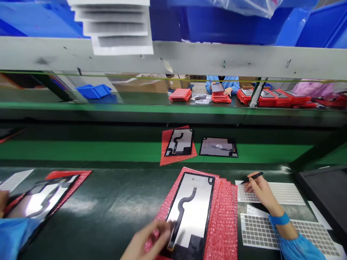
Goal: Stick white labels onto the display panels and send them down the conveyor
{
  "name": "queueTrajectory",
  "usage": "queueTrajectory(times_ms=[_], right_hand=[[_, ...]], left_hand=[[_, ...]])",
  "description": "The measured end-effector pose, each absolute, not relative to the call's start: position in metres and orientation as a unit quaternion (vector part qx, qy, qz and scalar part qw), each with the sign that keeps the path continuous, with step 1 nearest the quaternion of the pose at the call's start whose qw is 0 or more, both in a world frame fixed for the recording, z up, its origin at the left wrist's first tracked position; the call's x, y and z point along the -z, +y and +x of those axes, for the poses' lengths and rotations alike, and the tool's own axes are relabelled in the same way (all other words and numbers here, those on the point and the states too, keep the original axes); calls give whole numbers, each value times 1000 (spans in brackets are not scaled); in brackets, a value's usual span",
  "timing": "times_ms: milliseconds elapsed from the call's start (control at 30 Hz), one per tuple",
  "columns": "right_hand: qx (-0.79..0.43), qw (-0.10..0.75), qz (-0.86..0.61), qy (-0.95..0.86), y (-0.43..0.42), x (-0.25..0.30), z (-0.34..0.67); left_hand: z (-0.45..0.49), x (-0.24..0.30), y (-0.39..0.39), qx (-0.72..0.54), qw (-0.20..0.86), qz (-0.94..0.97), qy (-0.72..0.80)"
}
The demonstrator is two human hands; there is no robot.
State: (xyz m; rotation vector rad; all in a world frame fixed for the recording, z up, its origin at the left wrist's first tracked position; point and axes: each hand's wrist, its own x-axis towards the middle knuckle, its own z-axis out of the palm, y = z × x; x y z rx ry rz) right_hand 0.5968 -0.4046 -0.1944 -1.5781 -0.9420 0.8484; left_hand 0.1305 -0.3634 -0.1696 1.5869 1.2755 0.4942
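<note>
A display panel (193,213) with a curved black flex cable lies face down on a stack of red bubble-wrap sheets (225,216) in front of me. My left hand (148,240) rests on the panel's near left corner, fingers curled against the edge and blurred. My right hand (258,189) pinches black tweezers (253,177) over a white sheet of small grey stickers (287,193). A blue band circles that wrist.
A second sticker sheet (260,233) lies near my right arm. Two more panels (180,142) (219,147) sit on the green belt beyond. Another person's sleeve and panel (40,198) are at the left. A dark tray (328,195) is at right. Workers and red stacks (273,96) are across the line.
</note>
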Motion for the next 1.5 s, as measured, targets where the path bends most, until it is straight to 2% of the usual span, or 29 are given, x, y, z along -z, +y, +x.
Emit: queueTrajectory(times_ms=[67,133,233,367,600,1100,1267,1500], right_hand=[[-358,526,-663,-394,-401,198,598],[-362,523,-664,-393,-400,201,599],[-366,517,-666,-393,-400,204,601],[-373,512,-668,-391,-400,205,604],[-383,505,-666,-393,-398,203,605],[-352,549,-688,-319,-400,192,598],[-330,549,-687,-344,-404,192,593],[-328,540,-683,-367,-399,195,589]], left_hand=[[134,168,-335,-237,360,709,558],[141,172,-314,-221,309,743,551],[148,182,-303,-176,362,760,510],[148,191,-312,-179,437,733,490],[150,193,-325,-225,473,696,492],[159,184,-346,-188,501,672,512],[160,183,-348,-216,502,664,510],[159,183,-348,-192,534,641,516]])
